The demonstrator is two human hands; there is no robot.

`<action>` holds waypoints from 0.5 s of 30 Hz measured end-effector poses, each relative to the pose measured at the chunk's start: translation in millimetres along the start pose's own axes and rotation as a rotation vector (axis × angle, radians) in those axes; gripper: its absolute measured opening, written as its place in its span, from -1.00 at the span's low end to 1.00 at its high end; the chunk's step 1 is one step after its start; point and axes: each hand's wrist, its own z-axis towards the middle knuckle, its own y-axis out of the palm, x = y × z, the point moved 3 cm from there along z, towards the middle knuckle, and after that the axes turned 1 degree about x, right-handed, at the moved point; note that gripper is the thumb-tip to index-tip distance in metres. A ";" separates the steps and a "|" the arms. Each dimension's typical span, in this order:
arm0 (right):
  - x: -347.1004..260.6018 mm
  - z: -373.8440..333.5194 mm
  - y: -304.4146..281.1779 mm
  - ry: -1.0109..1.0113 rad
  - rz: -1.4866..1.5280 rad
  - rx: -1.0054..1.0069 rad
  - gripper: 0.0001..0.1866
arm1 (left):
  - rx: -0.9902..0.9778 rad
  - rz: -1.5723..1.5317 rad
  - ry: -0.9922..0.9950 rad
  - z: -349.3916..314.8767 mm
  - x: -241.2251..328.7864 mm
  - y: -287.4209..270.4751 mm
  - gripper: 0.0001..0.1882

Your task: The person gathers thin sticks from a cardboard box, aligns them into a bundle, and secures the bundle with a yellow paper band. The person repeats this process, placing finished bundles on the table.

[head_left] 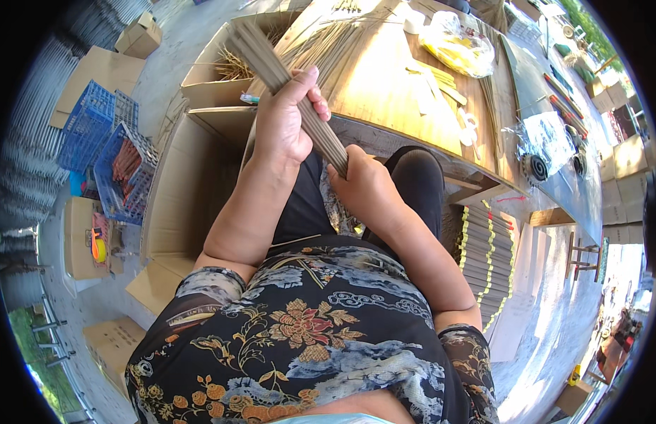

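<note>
Over a person's dark-trousered knees (418, 180), a bundle of thin brown sticks (261, 56) slants from far left to near right, held in both hands. The left hand (284, 120) is closed around its middle, fingers curled; the right hand (364, 182) is wrapped about its near end. To the left stands an open cardboard box (190, 184). Beyond, a wooden table (377, 85) carries loose sticks (328, 46) and a clear plastic bag (461, 46) with yellow contents.
</note>
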 end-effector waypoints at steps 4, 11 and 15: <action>-6.4 -5.8 -1.7 -0.034 0.203 -0.086 -0.72 | -0.172 -0.065 -0.021 -1.9 5.7 -1.7 -0.86; -9.3 -6.9 -1.4 0.019 0.240 -0.105 -0.68 | -0.214 -0.074 -0.028 -6.3 8.9 7.1 -0.90; -1.4 -7.1 5.5 -0.027 -0.012 0.040 -0.69 | -0.029 0.009 0.012 -13.3 5.6 6.5 -0.90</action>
